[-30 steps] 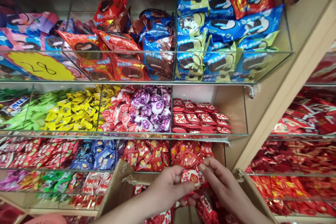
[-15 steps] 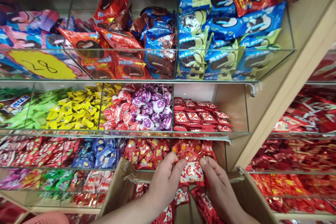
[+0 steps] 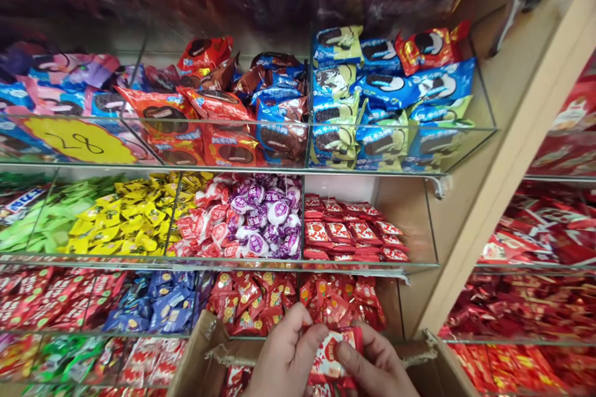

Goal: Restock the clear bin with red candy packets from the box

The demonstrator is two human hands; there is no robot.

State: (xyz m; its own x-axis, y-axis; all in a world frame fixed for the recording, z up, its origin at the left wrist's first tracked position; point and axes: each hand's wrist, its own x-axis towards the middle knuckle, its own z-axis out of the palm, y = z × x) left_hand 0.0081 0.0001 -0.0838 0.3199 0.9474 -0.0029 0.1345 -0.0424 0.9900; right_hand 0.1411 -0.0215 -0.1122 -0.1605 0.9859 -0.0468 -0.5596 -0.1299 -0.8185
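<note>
L hand (image 3: 285,356) & R hand (image 3: 375,365) both pinching one red-&-white packet (image 3: 329,353), btwn them: L thumb at its left edge, R thumb across its front. Packet's held up over an open cardboard box (image 3: 198,344), torn along its rim; more red packets (image 3: 236,379) inside, partly hidden by the hands & cut off at bottom of view.

Behind, glass-fronted shelves. Mid shelf, R end: neat red stack (image 3: 342,229), similar-looking wrappers, w/ bare space to its right. Next to it, left: purple-&-white sweets (image 3: 274,211), then yellow sweets (image 3: 125,217). Top shelf: biscuit packs (image 3: 382,136) in blue/green, plus a yellow price card (image 3: 81,139), handwritten "28". Shelf just behind the hands: loose red sweets (image 3: 342,301).
</note>
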